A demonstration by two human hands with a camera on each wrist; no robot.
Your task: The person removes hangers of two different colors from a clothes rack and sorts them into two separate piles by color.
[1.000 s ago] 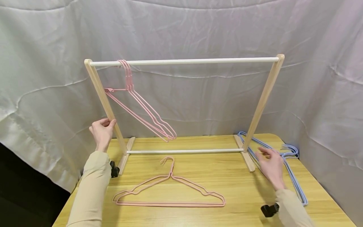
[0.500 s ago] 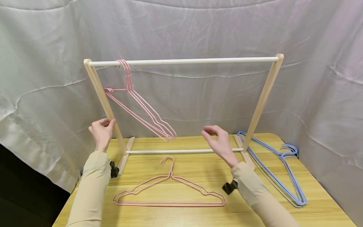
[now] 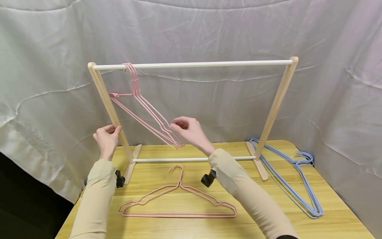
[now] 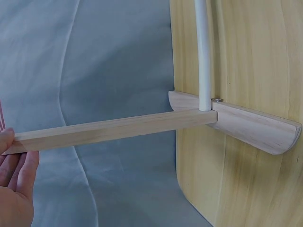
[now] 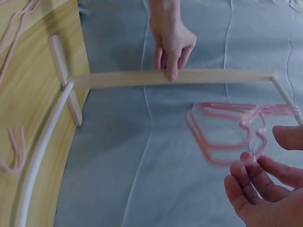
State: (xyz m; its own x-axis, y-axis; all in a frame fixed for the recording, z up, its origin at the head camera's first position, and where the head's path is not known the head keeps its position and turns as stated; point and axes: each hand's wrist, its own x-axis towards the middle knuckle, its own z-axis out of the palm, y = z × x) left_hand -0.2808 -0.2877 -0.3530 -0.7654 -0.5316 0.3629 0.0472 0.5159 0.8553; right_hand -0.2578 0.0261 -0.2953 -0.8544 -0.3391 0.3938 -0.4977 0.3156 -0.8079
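My left hand (image 3: 107, 139) grips the left wooden post (image 3: 107, 99) of a small clothes rack, thumb on one side and fingers on the other, as the left wrist view also shows. Several pink hangers (image 3: 149, 111) hang close together near the left end of the rack's white top rail (image 3: 191, 64). My right hand (image 3: 191, 131) is at their near lower ends, overlapping them in the head view. In the right wrist view its fingers (image 5: 248, 177) reach the hangers' edge, slightly bent, while the thumb (image 5: 289, 137) stands apart from them.
Pink hangers (image 3: 179, 215) lie flat on the wooden table (image 3: 167, 229) in front of the rack. A bundle of blue hangers (image 3: 307, 186) lies at the right, beside the right post (image 3: 276, 109). A lower white bar (image 3: 173, 160) joins the feet; a grey curtain (image 3: 209, 30) hangs behind.
My right hand has moved left from above the blue hangers, across the rack, to the hanging pink hangers. The left hand has stayed on the post.
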